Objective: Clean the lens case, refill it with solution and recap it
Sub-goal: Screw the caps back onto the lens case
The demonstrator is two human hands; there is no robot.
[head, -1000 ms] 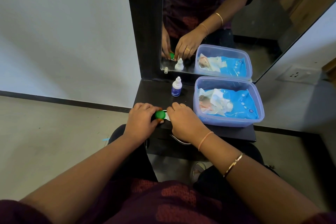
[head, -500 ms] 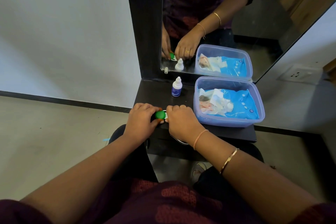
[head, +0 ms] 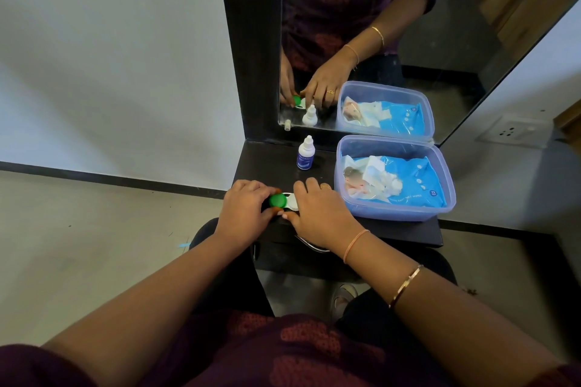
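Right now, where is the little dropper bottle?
In the head view the dropper bottle stands upright at the back of the dark shelf, close before the mirror and just left of the blue tub.

Dark tabletop [head: 267, 163]. At the back, approx. centre: small solution bottle [head: 305, 157], upright, cap on. Just R of it, a clear bluish tub [head: 393, 212] takes up the R side w/ a blue wipes pack [head: 408, 179] inside. At the front edge, L of the tub, the lens case [head: 290, 202] lies flat, green cap [head: 277, 200] at its L end, held between my left grip [head: 248, 207] & right grip [head: 317, 214].
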